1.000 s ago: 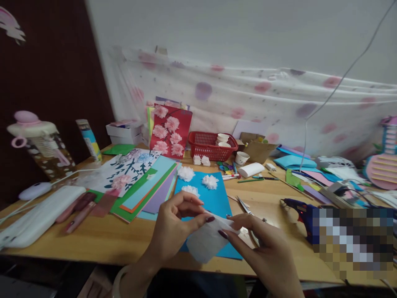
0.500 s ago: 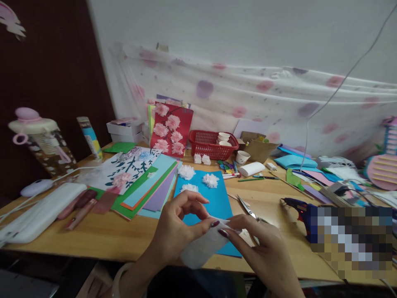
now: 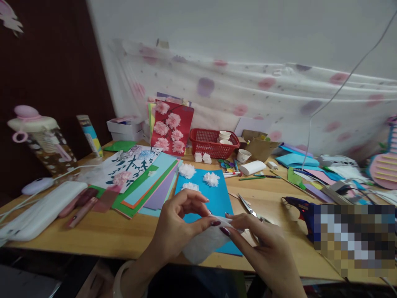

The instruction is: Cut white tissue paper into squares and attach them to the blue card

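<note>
Between both hands is a thin white tissue paper (image 3: 201, 244), its upper edge pinched and its lower part hanging down. My left hand (image 3: 178, 223) grips it with thumb and forefinger, the other fingers curled above. My right hand (image 3: 262, 244) pinches the same edge close beside the left thumb. Below and behind them lies a blue sheet of card (image 3: 225, 198), partly covered by the hands. Several white paper flowers (image 3: 211, 179) sit on its upper part. Just beyond my right hand are open scissors (image 3: 247, 205), their handles partly hidden.
A glue gun (image 3: 299, 209) lies to the right beside a blurred-out patch. Coloured paper (image 3: 161, 186) and a white case (image 3: 43, 211) are on the left. At the back stand a red card with pink flowers (image 3: 173, 126), a red basket (image 3: 201, 142) and a paper cup (image 3: 243, 156).
My fingers have shifted slightly along the tissue's pinched edge, and my right forefinger has lifted a little. The tissue still hangs between both hands; the view has moved very slightly.
</note>
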Demonstrator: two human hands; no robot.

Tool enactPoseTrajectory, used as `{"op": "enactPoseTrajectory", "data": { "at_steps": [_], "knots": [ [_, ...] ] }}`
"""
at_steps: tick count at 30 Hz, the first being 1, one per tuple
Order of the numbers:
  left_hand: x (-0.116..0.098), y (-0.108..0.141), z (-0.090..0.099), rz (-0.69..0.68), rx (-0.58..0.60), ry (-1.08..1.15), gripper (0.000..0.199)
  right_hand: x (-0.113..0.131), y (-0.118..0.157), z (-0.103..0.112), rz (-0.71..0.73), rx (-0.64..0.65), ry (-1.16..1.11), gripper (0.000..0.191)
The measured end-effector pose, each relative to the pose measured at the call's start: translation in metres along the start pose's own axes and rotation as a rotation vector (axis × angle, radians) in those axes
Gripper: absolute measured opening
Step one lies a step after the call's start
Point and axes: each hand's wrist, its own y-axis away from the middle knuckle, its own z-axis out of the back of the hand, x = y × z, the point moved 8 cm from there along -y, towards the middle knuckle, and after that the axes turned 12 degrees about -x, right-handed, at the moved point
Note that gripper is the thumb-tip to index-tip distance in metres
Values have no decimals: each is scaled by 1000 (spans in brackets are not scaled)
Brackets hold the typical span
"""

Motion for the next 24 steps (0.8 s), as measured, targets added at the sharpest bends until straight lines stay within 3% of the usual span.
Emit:
{"op": "enactPoseTrajectory", "data": {
  "at_steps": [8, 13, 17, 20, 24],
  "knots": [
    [2, -1, -1, 35, -20, 14, 29, -5, 3, 1, -33, -20, -30, 7],
    [8, -7, 1, 81, -81, 135, 29, -35, 9, 0, -354, -264, -306, 18],
    [17, -10, 3, 107, -139, 183, 32, -49, 15, -18, -531, -272, -453, 29],
    [21, -10, 4, 109, -164, 180, 33, -51, 18, -22, -562, -295, -406, 32],
    [23, -10, 4, 108, -201, 154, 33, -45, 17, -16, -492, -410, -271, 35]
  ]
}}
